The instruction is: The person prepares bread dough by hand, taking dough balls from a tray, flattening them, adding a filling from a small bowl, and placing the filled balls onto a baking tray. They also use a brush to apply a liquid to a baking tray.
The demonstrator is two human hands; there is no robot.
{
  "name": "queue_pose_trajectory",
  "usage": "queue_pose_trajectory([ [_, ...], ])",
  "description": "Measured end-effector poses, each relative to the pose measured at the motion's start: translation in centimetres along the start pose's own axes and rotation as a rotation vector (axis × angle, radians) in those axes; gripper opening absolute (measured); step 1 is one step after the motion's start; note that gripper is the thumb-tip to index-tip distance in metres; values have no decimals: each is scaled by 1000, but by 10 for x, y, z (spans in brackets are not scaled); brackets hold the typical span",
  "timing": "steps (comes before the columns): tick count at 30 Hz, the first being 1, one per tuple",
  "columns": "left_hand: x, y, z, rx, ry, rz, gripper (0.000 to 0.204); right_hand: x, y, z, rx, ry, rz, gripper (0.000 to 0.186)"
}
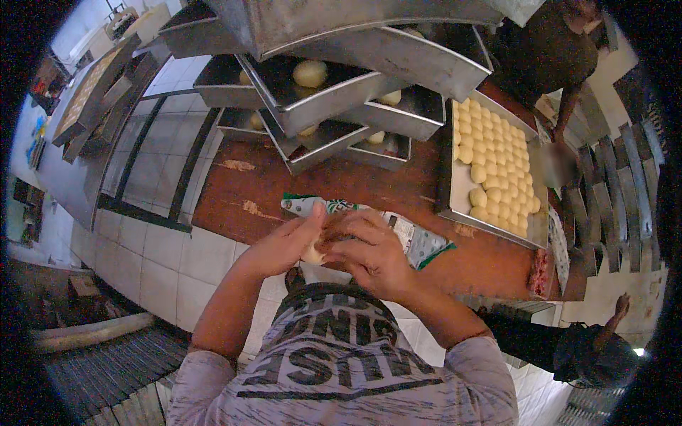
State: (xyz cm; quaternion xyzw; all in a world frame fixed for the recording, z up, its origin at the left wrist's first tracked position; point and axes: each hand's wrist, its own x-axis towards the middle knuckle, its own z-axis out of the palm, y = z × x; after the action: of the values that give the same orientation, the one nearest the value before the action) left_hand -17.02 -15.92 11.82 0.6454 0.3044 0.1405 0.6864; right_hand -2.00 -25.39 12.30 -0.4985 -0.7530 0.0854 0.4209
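Observation:
In front of my body, just over the table's near edge, both hands meet around a pale piece of dough [312, 254]. My left hand [284, 248] is closed against its left side, thumb up. The curled fingers of my right hand [373, 255] wrap over it from the right and hide most of it. Beneath the hands, a green, white and silver plastic package [425, 245] lies flat on the reddish-brown table [341, 183].
Crisscrossed metal pans [334, 96], some holding dough balls [310, 73], are stacked at the far side. A tray [460, 188] packed with dough balls sits to the right. One person [529, 60] stands beyond it, another [593, 348] at lower right. More pans [618, 192] line the right.

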Motion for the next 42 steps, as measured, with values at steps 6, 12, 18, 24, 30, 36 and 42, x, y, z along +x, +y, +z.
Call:
queue_pose_trajectory([
  [6, 19, 2, -1, -899, -201, 244, 88, 8, 9, 10, 809, 64, 468, 9],
  [12, 22, -11, 14, 236, 302, 692, 71, 20, 2, 29, 1559, 270, 830, 15],
  [18, 19, -41, 3, 156, 660, 389, 47, 34, 5, 7, 205, -24, 498, 34],
  [24, 24, -56, -1, 9, 574, 703, 49, 48, -23, -5, -241, -107, -177, 53],
  [30, 7, 11, -27, 565, 440, 561, 37, 105, -37, -94, 316, -802, 137, 47],
  [36, -5, -101, -142, 996, 690, 362, 31, 235, -78, -205, 202, -172, -95, 46],
  [42, 3, -128, -153, 1130, 617, 371, 36, 398, -41, -212, -260, 9, -39, 39],
])
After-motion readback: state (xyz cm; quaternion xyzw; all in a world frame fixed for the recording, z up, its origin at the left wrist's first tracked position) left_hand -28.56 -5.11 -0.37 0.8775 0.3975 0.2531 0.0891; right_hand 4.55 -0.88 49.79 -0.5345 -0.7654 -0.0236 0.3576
